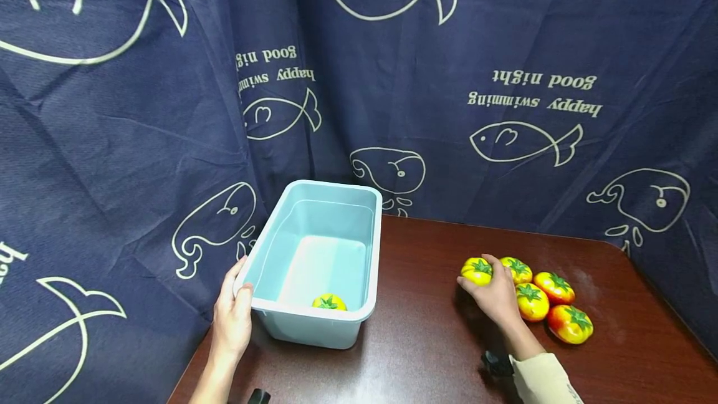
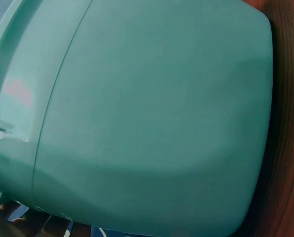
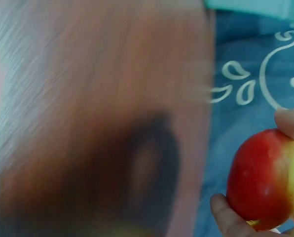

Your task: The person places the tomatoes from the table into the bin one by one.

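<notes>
My left hand [image 1: 232,317] grips the near left corner of a light blue plastic basin [image 1: 314,329], thumb over the rim. In the left wrist view the basin's outer wall [image 2: 157,113] fills most of the picture. One yellow tomato [image 1: 330,302] with a green star-shaped top lies inside at the near end, partly hidden by the rim. On the right, my right hand [image 1: 496,295] holds another tomato [image 1: 477,271] between thumb and fingers. That held tomato [image 3: 263,180] shows its red side in the right wrist view, raised over the table with a shadow below.
Several red and yellow tomatoes [image 1: 569,324] sit grouped on the brown wooden table [image 1: 426,329], just right of my right hand. A dark blue curtain [image 1: 426,92] with fish drawings hangs along the table's back and left edges.
</notes>
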### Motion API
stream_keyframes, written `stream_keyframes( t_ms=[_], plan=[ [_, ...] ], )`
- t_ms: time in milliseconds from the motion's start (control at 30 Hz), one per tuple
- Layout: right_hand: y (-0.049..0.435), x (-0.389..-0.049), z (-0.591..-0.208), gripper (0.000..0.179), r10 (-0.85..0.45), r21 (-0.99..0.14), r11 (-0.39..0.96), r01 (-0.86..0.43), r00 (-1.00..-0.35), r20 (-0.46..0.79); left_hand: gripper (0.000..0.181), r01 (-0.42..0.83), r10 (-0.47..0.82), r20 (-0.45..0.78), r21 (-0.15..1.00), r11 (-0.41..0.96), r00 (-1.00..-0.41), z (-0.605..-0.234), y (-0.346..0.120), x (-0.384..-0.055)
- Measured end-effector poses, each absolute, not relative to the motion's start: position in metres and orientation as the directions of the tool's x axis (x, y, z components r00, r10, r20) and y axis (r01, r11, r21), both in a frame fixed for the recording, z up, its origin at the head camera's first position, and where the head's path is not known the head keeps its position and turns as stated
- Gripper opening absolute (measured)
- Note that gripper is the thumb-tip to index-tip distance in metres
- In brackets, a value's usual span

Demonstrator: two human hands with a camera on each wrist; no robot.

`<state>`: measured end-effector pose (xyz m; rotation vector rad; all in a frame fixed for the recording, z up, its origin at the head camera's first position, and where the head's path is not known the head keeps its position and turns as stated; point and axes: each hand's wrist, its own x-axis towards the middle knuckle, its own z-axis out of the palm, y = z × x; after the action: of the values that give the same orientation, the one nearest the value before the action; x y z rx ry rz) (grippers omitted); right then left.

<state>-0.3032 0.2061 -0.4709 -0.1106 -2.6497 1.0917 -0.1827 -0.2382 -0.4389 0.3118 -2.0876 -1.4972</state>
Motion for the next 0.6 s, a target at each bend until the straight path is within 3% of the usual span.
stream_keyframes(
  t_ms=[233,600],
  plan=[
    [0.189,-0.297,-0.446,0.077,0.182,-0.772,0.634,-0.057,-0.958,0.220,0.049,0.136,-0.489,0.309,0.924,0.358,-0.816,-0.439,-0.238,-0.183],
    [0.169,-0.288,-0.425,0.076,0.113,-0.786,0.604,-0.136,-0.961,0.254,0.049,0.142,-0.478,0.314,0.921,0.361,-0.820,-0.439,-0.238,-0.183]
  ],
)
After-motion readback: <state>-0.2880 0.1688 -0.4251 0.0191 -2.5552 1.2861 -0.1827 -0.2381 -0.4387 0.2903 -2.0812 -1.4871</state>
